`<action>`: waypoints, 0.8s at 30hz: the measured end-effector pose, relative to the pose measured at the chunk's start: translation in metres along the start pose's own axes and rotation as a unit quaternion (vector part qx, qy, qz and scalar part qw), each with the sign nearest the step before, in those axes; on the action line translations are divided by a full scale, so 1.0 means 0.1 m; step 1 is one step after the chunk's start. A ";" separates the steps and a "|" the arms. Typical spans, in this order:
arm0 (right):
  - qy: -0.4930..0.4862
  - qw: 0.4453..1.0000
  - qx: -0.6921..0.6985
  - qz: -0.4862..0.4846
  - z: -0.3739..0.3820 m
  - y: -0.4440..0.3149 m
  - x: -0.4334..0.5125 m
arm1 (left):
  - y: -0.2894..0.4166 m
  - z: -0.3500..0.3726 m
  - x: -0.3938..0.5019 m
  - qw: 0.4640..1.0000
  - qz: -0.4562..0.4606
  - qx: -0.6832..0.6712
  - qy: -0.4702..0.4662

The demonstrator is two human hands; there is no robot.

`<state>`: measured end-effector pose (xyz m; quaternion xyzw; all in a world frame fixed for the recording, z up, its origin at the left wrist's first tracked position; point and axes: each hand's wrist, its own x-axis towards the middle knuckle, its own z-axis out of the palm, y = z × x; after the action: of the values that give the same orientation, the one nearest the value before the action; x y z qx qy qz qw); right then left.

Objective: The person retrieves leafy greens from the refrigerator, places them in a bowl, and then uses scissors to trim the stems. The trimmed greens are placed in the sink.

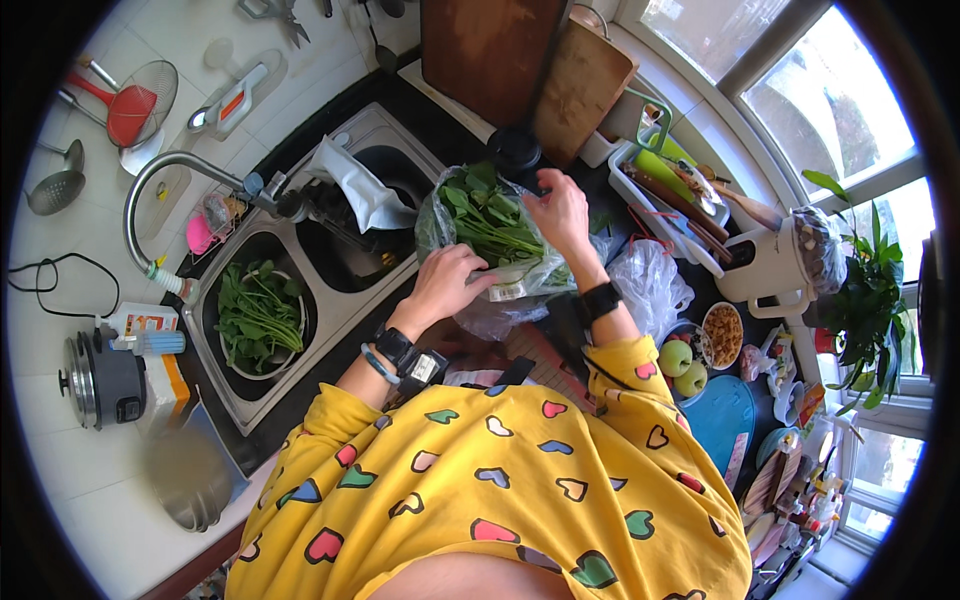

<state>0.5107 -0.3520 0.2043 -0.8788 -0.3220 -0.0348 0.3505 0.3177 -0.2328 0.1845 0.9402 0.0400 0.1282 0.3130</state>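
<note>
A clear plastic bag [429,225] of leafy green vegetables [491,221] lies on the dark counter, its mouth spread around the leaves and stems. My left hand [448,281] is at the bag's near left edge, with thumb and fingers closing on the plastic. On the other side, my right hand [561,211] is raised over the bag's right edge, fingers bent and apart from the thumb, with nothing visible between them. More greens [259,319] sit in a round bowl [302,300] inside the left basin of the steel sink [324,315].
A curved faucet [180,159] reaches over the sink. A white packet [360,187] lies across the right basin. Cutting boards [581,86] lean behind. To the right are a utensil tray [675,202], a crumpled plastic bag [649,289], green apples [682,367] and a beige appliance [765,262].
</note>
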 end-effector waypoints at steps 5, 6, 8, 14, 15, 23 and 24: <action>0.039 0.994 0.015 0.099 0.28 0.07 0.51 | -0.02 -0.09 0.01 1.000 0.003 -0.026 -0.011; 0.032 0.992 0.018 0.120 0.33 0.06 0.58 | -0.03 -0.10 0.00 0.999 0.000 -0.031 -0.013; -0.026 0.987 0.038 0.157 0.39 0.01 0.71 | -0.04 -0.12 -0.03 0.999 -0.007 -0.043 -0.020; -0.062 0.985 0.102 0.125 0.69 -0.32 1.01 | -0.09 -0.15 -0.09 0.996 -0.010 -0.088 -0.011; -0.058 0.984 0.121 0.120 0.77 -0.37 1.07 | -0.10 -0.15 -0.09 0.995 -0.008 -0.095 -0.003; -0.031 0.998 0.039 0.044 0.90 -0.46 1.10 | -0.18 -0.15 -0.08 0.994 0.004 -0.104 0.017; -0.041 0.997 0.061 0.039 0.77 -0.42 1.01 | -0.17 -0.13 -0.07 0.995 0.006 -0.099 0.013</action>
<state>0.5530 -0.2257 0.2004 -0.8683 -0.3028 0.0348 0.3913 0.3077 -0.2124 0.1833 0.9031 0.0255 0.1461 0.4030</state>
